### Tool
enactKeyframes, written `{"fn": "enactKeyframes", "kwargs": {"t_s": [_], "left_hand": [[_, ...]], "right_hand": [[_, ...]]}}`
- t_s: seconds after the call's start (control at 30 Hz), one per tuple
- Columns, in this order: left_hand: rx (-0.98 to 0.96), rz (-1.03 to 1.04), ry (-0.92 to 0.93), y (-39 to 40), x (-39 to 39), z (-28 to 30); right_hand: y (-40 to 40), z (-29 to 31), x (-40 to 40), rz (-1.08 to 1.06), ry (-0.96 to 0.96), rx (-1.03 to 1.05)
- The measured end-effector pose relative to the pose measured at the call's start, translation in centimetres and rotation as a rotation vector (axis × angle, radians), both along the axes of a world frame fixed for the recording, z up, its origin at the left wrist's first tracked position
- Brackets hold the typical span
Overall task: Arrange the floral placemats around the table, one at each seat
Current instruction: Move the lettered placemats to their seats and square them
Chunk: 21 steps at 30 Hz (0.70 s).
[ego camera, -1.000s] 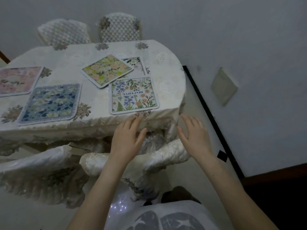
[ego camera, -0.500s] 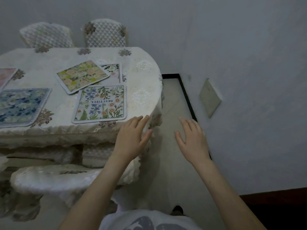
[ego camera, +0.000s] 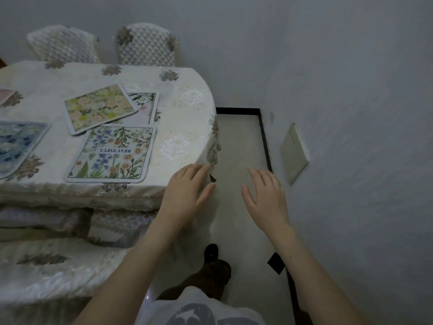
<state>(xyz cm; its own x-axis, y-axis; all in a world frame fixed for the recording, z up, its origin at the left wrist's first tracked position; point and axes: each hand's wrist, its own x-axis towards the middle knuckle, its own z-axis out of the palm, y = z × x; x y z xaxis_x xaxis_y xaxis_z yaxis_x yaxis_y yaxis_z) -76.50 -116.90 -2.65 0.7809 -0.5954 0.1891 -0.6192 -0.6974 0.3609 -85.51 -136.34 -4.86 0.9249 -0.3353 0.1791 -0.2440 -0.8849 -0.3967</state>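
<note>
Both my hands are empty, fingers spread. My left hand [ego camera: 188,192] hovers over the near right corner of the surface [ego camera: 187,118], perhaps brushing the tablecloth edge, I cannot tell; my right hand [ego camera: 266,195] hangs over the floor [ego camera: 239,141], clear of everything.

The placemats lie to the left of my hands. Nearest is the white placemat [ego camera: 112,153] printed with blue and orange flowers and the word BEAUTIFUL, flat and square to the near edge. Just beyond it the yellow-green placemat [ego camera: 99,107] sits skewed, overlapping a third, pale placemat [ego camera: 146,103] whose dark-lined border and leaf print show at its right. A blue placemat [ego camera: 16,144] lies at the far left, and a corner of a pink placemat [ego camera: 5,96] shows beyond it.

They look thin, light and fairly stiff, with rounded corners and a smooth printed face, so I judge they would slide easily on the cloth. The overlapped pair are the ones needing sorting. I would pinch the yellow-green one at its free near corner, thumb on top and fingers under, lift it off, then take the pale one by its exposed right edge towards the quilted chairs [ego camera: 145,45] on the far side.
</note>
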Motion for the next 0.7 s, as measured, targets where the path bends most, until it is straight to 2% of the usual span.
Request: {"fn": "enactKeyframes", "kwargs": {"t_s": [0.27,0.53,0.7], "left_hand": [[-0.064,0.069,0.032,-8.1,10.5,-2.1],[-0.109,0.1,-0.018,-16.1,23.9,0.1],[-0.092,0.161,0.0,-20.8,29.9,-0.4]], "right_hand": [[-8.4,-1.5,12.5,0.076,0.041,-0.028],[-17.0,1.2,26.7,0.114,-0.022,-0.054],[-22.1,0.6,33.4,0.167,-0.022,-0.048]]}}
